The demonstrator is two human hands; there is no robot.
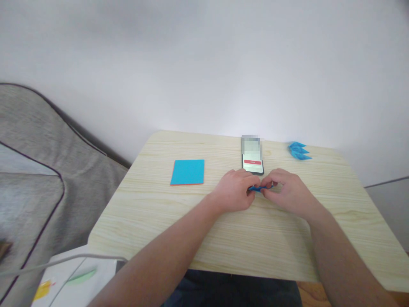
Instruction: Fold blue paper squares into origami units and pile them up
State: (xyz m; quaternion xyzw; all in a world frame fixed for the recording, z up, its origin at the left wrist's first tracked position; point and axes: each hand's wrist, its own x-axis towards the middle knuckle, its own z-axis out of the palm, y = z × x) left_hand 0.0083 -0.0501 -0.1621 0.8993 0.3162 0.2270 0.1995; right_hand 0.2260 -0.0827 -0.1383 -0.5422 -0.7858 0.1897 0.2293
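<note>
Between my two hands is a narrow piece of folded blue paper (257,188), held just above the table. My left hand (235,189) has its fingers closed around the paper's left end, which is partly hidden. Thumb and fingertips of my right hand (285,189) pinch the same paper farther right. Just beyond my hands lies a phone (252,155) with a lit screen and a red button on it. A stack of square blue paper (188,172) with an orange edge rests to the left. At the back right sit several pointed folded blue paper pieces (298,150).
The light wood-grain table (153,213) stands against a white wall (204,76). A grey cushioned seat (83,170) is at the left. Below the table's left front corner are a pale cable (70,256) and a white cabinet (79,281).
</note>
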